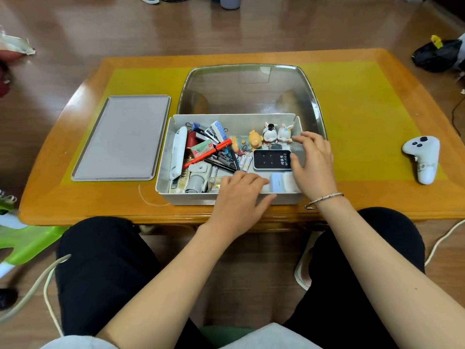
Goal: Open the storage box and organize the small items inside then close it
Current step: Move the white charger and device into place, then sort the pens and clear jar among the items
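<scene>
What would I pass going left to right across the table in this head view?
Grey lid → storage box → left hand → right hand → white game controller.

An orange wooden surface (377, 197) with a raised rim carries a yellow mat (357, 117) across its middle. On the mat, at 9 o'clock, a flat grey lid (120, 137) lies. At the centre sits the open grey storage box (191, 197), and just behind it, toward 12 o'clock, a clear tub (251, 91). At 3 o'clock, well apart, lies a white controller (422, 157).
</scene>
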Action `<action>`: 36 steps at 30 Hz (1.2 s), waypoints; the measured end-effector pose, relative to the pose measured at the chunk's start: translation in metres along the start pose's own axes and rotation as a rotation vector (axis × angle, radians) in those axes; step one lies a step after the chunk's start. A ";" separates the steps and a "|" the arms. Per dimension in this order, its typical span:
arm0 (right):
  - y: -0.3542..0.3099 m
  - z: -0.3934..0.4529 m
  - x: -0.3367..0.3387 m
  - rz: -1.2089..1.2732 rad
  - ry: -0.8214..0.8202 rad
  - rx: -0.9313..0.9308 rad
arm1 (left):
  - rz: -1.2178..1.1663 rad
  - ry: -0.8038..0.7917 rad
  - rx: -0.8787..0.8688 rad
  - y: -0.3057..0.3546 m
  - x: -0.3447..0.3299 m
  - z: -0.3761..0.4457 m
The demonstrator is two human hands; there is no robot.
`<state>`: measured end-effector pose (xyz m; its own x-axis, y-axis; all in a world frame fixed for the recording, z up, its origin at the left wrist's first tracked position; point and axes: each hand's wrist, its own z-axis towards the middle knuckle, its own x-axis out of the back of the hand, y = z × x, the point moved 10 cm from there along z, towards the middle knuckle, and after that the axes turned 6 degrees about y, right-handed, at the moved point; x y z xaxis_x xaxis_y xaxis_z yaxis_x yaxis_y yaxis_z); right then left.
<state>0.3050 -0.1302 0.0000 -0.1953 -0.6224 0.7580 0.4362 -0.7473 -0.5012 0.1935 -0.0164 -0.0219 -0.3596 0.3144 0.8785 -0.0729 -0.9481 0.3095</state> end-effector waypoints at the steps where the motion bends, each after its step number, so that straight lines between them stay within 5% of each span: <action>1: -0.009 0.000 -0.003 0.006 -0.007 0.035 | -0.014 0.030 0.035 -0.010 0.008 -0.001; 8: -0.062 -0.018 -0.052 0.090 -0.286 0.217 | 0.069 0.217 0.367 -0.105 0.060 -0.012; 14: -0.080 -0.033 -0.079 0.084 -0.426 0.208 | 0.197 0.137 0.612 -0.167 0.066 -0.024; 22: -0.098 -0.033 -0.104 -0.043 -0.518 0.167 | -0.030 0.094 0.708 -0.183 0.045 -0.029; 36: -0.084 -0.040 -0.119 -0.070 -0.650 -0.002 | 0.004 0.115 0.698 -0.171 0.030 -0.035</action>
<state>0.2569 -0.0030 -0.0644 0.3477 -0.3054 0.8865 0.4398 -0.7819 -0.4419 0.1622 0.1539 -0.0613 -0.4571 0.2680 0.8481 0.5282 -0.6854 0.5013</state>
